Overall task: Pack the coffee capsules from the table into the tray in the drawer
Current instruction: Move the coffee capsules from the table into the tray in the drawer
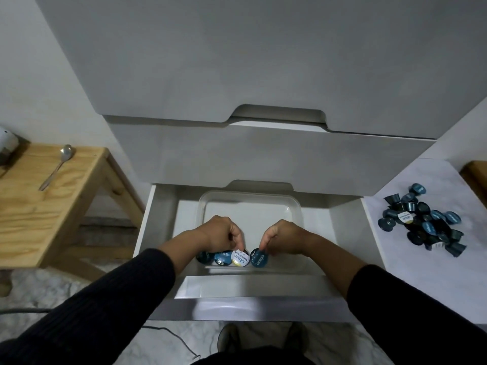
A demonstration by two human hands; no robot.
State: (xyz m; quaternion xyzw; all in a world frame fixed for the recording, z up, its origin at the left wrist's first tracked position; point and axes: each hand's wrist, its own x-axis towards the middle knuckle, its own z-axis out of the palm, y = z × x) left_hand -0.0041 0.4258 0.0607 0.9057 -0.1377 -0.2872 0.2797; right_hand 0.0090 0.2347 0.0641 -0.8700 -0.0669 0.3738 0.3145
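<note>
In the centre of the frame the open drawer (163, 227) holds a clear plastic tray (250, 201). Both hands are inside the tray, at its near edge. The left hand (221, 233) has its fingers (238, 239) curled down, and they pinch the rim of a capsule with a white and yellow lid (240, 258). The right hand (282, 237) also has its fingers curled, and they pinch the edge of a capsule with a blue lid (259, 257), which is tilted so the lid faces the camera. These two capsules stand just beside each other. To the left of them, two more blue capsules (214, 257) lie in the same row along the near wall of the tray, partly hidden under the left wrist. The far part of the tray is bare.

At the right of the frame, a pile of capsules (424, 222) lies on the white worktop (411, 259), well apart from the drawer. At the left of the frame, a spoon (56, 165) rests on a wooden stool (39, 206). Both arms wear dark sleeves (110, 306).
</note>
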